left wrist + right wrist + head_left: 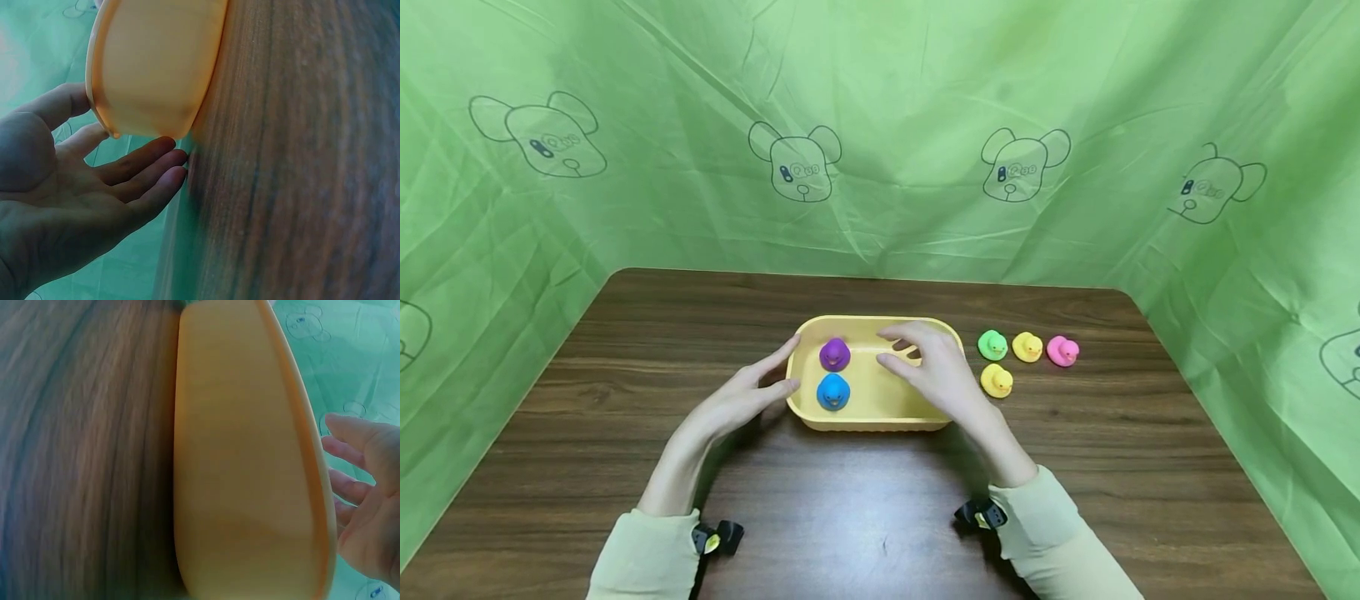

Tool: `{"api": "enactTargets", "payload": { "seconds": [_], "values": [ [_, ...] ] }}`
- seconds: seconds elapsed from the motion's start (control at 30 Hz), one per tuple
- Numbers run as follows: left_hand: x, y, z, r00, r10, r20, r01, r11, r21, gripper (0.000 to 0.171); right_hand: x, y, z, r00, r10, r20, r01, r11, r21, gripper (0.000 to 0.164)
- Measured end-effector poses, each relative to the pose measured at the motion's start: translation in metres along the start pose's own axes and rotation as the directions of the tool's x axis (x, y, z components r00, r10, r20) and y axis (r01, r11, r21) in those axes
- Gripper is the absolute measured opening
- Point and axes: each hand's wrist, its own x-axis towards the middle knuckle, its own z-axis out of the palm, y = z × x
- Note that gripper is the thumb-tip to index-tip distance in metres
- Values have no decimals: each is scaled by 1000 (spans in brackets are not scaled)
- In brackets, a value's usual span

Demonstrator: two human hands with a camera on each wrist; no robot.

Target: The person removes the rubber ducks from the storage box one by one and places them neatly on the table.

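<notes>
A yellow rectangular tray (880, 414) stands on the table, with a purple rubber duck (835, 355) and a blue rubber duck (833, 392) at its left end. My left hand (745, 397) touches the tray's left end, its fingers extended and the thumb at the rim; the left wrist view shows fingertips (167, 145) by the outer wall. Over the right half of the tray hovers my right hand (936, 371), thumb and fingers apart with nothing between them. In the right wrist view, the tray's wall (244, 456) hides part of that hand's fingers.
Right of the tray, a green duck (992, 345), a yellow duck (1027, 347) and a pink duck (1063, 351) form a row. Another yellow duck (997, 381) sits in front of the green one. Green cloth (895, 233) surrounds the wooden table (647, 358).
</notes>
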Motion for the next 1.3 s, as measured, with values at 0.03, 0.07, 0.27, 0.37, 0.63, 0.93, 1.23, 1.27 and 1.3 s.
{"api": "enactTargets", "payload": {
  "seconds": [0.03,0.07,0.27,0.37,0.63,0.93,1.23,1.27,1.3],
  "values": [
    [0,0,0,1000,1,0,-1,1000,-6,70,1,-2,3,1000,-2,17,1,1000,9,36],
    [0,0,0,1000,5,0,-5,1000,-11,70,2,-4,5,999,-1,33,0,1000,16,36],
    [0,0,0,1000,23,9,-22,999,-27,70,6,-14,18,996,16,82,-19,999,30,37],
    [0,0,0,1000,26,9,-26,999,-23,70,7,-16,24,996,20,89,-22,999,28,37],
    [1,0,0,1000,21,7,-21,1000,-2,70,13,-19,37,985,-1,171,-3,1000,20,36],
    [0,0,-2,1000,-3,15,3,1000,-2,71,16,-23,45,959,22,284,-6,998,-59,39],
    [-1,0,-1,1000,4,10,-4,1000,8,69,14,-27,54,954,-11,300,58,987,-148,37],
    [-1,0,-1,1000,3,13,-3,1000,0,69,14,-27,55,954,-13,300,63,986,-156,36],
    [-1,0,-1,1000,3,15,-3,1000,-4,68,14,-26,56,954,-16,300,67,985,-161,35]
  ]
}}
